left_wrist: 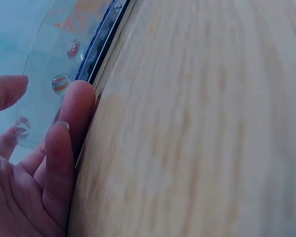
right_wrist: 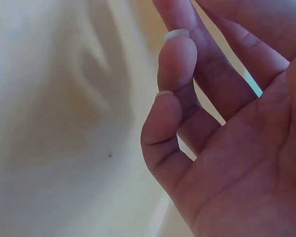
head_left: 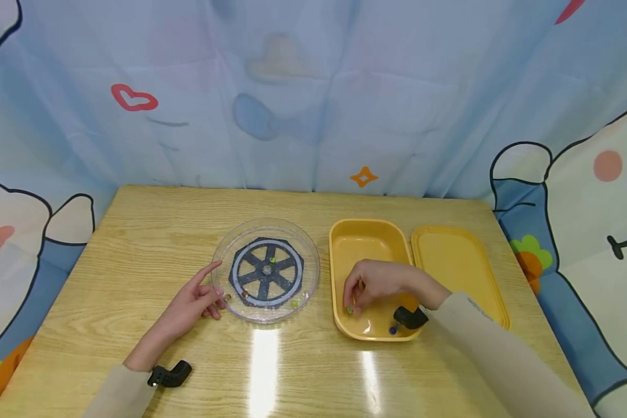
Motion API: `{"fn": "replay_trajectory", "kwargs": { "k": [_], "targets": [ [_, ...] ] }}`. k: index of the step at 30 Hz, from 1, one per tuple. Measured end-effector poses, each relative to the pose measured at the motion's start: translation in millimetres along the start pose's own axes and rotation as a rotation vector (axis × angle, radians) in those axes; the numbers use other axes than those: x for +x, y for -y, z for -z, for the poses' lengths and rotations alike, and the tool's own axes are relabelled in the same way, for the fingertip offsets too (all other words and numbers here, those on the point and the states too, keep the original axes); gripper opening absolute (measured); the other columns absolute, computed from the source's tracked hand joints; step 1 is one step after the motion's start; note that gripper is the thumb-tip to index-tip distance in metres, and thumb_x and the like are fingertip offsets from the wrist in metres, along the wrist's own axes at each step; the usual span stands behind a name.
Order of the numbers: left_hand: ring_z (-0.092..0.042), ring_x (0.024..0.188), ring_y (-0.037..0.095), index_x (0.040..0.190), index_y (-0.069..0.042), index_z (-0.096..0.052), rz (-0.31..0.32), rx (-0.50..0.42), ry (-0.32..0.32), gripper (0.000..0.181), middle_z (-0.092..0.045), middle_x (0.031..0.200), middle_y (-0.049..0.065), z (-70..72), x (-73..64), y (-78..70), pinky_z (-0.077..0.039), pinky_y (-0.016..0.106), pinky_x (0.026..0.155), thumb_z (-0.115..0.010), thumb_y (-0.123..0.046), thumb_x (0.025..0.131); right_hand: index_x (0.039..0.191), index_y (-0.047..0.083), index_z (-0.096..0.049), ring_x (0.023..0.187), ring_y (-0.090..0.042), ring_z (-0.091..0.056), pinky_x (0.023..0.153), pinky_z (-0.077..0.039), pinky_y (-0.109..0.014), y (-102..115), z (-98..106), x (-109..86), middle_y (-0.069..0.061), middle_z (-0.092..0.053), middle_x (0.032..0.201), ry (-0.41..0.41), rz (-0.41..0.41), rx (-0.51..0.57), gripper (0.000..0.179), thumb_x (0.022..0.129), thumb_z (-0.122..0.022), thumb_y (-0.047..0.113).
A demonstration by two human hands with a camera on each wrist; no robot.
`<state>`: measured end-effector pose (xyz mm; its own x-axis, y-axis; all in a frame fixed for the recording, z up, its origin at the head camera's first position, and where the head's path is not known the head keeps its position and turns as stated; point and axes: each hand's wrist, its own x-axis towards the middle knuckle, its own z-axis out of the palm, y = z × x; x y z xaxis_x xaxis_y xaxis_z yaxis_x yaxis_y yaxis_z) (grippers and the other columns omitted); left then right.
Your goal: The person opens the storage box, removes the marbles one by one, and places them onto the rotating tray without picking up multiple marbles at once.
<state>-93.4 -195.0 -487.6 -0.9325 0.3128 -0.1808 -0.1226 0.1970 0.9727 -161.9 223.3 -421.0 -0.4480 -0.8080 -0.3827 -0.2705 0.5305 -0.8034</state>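
A clear round dish (head_left: 309, 261) with a dark six-spoked wheel shape (head_left: 263, 293) at its middle stands on the table, several glass marbles in it, one yellow-green (head_left: 295, 303). At its left rim is my left hand (head_left: 190, 305), index finger reaching along the edge, the other fingers loosely bent against its side. The left wrist view shows a swirled marble (left_wrist: 60, 85) behind the clear wall, close to those fingertips. Inside a yellow plastic box (head_left: 337, 278), my right hand (head_left: 378, 281) pinches a greenish marble (head_left: 350, 310). The right wrist view shows its curled fingers (right_wrist: 177, 64), the marble hidden.
A dark blue marble (head_left: 393, 330) lies in the box's near right corner, beside the black wrist camera (head_left: 410, 317). Right of the box lies a yellow lid (head_left: 460, 261), partly under the right sleeve. A printed curtain (head_left: 313, 93) hangs behind the wooden table (head_left: 157, 232).
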Motion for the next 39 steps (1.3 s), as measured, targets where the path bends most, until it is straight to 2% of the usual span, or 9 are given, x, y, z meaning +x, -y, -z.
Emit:
{"fn": "replay_trajectory", "kwargs": {
  "k": [5,10,15,20,24,30,39],
  "targets": [
    [-0.066,0.065,0.025,0.159,-0.016,-0.023,0.0,0.001,0.012,0.064,-0.067,0.085,0.021,0.6,0.2,-0.5,-0.055,0.031,0.06,-0.055,-0.011,0.104,0.088,0.012,-0.078,0.066,-0.01,-0.058,0.061,-0.05,-0.024,5.2,4.6,-4.6,0.006,-0.07,0.077,-0.078,0.026,-0.021,0.009,0.082,-0.08,0.006],
    [-0.066,0.066,0.024,0.159,-0.016,-0.023,-0.003,-0.012,0.016,0.064,-0.067,0.085,0.021,1.4,0.5,0.7,-0.057,0.032,0.062,-0.054,-0.012,0.104,0.093,0.014,-0.077,0.071,-0.012,-0.059,0.064,-0.051,-0.028,17.2,14.2,-1.5,0.008,-0.07,0.081,-0.226,0.064,-0.084,0.006,0.088,-0.077,0.012],
    [-0.066,0.065,0.023,0.159,-0.014,-0.022,-0.016,-0.033,0.022,0.064,-0.067,0.086,0.023,1.9,0.8,2.6,-0.057,0.033,0.062,-0.055,-0.013,0.104,0.099,0.013,-0.076,0.074,-0.016,-0.058,0.064,-0.049,-0.03,36.0,15.1,11.3,0.008,-0.068,0.087,-0.394,0.058,-0.119,0.01,0.09,-0.077,0.017],
    [-0.066,0.066,0.024,0.159,-0.015,-0.022,-0.021,-0.04,0.024,0.064,-0.066,0.086,0.023,2.1,0.7,3.2,-0.058,0.034,0.063,-0.055,-0.013,0.104,0.102,0.009,-0.076,0.072,-0.019,-0.056,0.065,-0.047,-0.03,54.1,5.0,31.0,-0.001,-0.071,0.091,-0.52,0.052,-0.098,0.013,0.089,-0.076,0.01],
    [-0.066,0.066,0.025,0.159,-0.016,-0.022,-0.019,-0.035,0.022,0.064,-0.066,0.086,0.023,1.9,0.3,2.7,-0.057,0.034,0.063,-0.055,-0.014,0.104,0.102,0.006,-0.076,0.076,-0.017,-0.058,0.069,-0.049,-0.031,64.0,-5.6,46.0,0.001,-0.071,0.09,-0.583,0.062,-0.066,0.013,0.089,-0.076,0.008],
    [-0.066,0.067,0.025,0.159,-0.017,-0.023,-0.017,-0.031,0.022,0.064,-0.066,0.086,0.023,2.2,-0.5,2.5,-0.057,0.034,0.064,-0.055,-0.015,0.104,0.101,0.006,-0.076,0.076,-0.017,-0.057,0.062,-0.047,-0.028,66.6,-19.8,61.4,0.005,-0.069,0.087,-0.652,0.018,-0.009,0.013,0.089,-0.076,0.01],
    [-0.066,0.066,0.024,0.159,-0.016,-0.022,-0.011,-0.034,0.017,0.064,-0.066,0.086,0.023,2.0,-0.1,2.1,-0.057,0.033,0.063,-0.055,-0.013,0.104,0.099,0.01,-0.077,0.072,-0.018,-0.056,0.059,-0.046,-0.029,64.9,-30.1,71.3,0.004,-0.068,0.087,-0.69,-0.001,0.022,0.01,0.089,-0.077,0.013]
  ]
}}
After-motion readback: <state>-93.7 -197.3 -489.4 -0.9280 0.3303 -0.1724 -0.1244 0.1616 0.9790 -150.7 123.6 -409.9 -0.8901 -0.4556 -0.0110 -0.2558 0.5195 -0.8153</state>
